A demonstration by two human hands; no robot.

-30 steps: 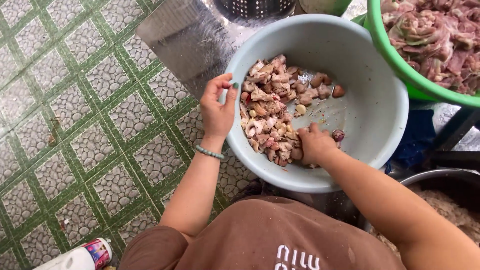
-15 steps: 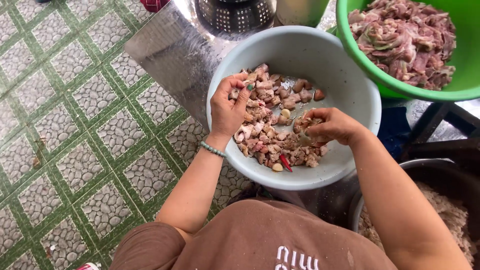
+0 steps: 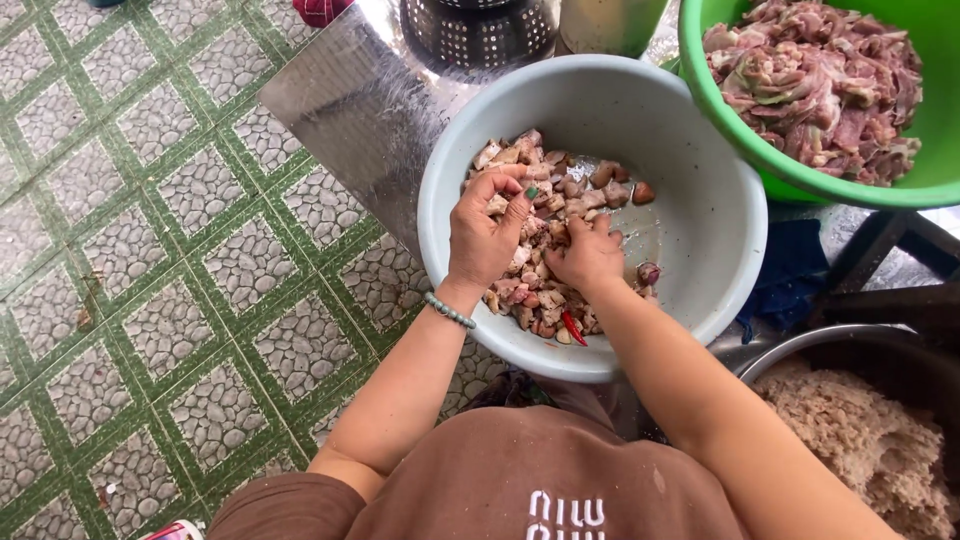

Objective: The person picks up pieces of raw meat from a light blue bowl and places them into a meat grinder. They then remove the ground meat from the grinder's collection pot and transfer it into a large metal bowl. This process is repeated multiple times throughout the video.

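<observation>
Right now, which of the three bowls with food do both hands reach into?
The pale blue bowl of chopped meat, in the middle. The green bowl of raw meat and the metal bowl beside it are untouched.

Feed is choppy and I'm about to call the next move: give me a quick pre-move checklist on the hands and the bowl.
1. Both hands in the meat pieces: ok; left hand and right hand are on the pile.
2. Grip closed on pieces: cannot tell.
3. Pale bowl held steady: not ok, neither hand on its rim.
4. Pieces inside the bowl: ok.
5. Green bowl touching the pale bowl: cannot tell.
</observation>
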